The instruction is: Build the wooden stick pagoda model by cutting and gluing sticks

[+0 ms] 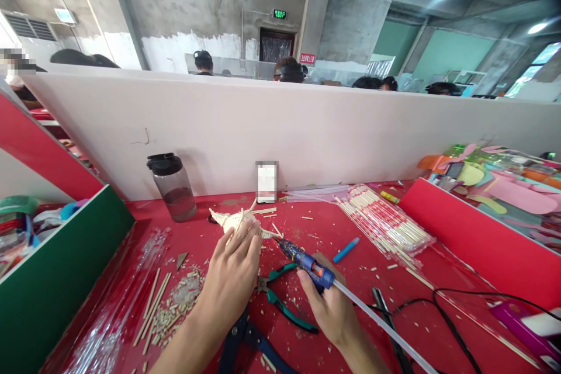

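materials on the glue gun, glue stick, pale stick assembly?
Glue gun: probably hard plastic; blue, semi-gloss, darkly smudged toward the front.
Glue stick: likely hot-melt adhesive; translucent, smooth-looking.
Pale stick assembly: looks like bamboo or wood, can't tell which; cream-colored, matte, seemingly unpainted.

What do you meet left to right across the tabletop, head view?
Green side panel, black-lidded bottle, left hand, phone, glue gun, blue pen, packaged sticks, red side panel. Left out: pale stick piece, overlapping the left hand.

Remotely I count: two hands [234, 266], one glue gun [303, 259], one stick craft [232, 221], one bottle [175, 191], one green-handled pliers [280, 305].
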Demonstrator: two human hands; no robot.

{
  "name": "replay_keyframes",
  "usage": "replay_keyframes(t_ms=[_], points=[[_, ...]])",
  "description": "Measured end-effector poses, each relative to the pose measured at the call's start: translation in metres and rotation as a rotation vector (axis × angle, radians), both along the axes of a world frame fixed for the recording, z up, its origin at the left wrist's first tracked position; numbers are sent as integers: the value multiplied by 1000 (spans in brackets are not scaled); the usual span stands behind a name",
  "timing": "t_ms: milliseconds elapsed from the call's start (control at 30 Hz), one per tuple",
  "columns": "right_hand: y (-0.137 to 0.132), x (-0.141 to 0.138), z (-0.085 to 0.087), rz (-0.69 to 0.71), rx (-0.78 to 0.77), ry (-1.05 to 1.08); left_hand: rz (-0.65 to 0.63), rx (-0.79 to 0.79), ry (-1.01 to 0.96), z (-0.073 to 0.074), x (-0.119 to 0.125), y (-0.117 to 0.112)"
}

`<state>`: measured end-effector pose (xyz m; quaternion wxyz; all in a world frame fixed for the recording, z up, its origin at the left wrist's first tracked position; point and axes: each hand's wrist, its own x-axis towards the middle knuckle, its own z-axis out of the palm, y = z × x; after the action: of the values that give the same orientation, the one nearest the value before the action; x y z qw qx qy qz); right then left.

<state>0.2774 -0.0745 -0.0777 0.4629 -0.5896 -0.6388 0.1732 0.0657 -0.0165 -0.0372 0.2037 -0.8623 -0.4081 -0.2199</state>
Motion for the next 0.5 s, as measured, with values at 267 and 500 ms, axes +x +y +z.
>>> replay_keyframes(t_ms=[267,500], points=[[0,0,2,40,41,3,6,8,21,1,0,-1],[0,-4,7,24,73,-36,10,-4,35,2,0,-1]])
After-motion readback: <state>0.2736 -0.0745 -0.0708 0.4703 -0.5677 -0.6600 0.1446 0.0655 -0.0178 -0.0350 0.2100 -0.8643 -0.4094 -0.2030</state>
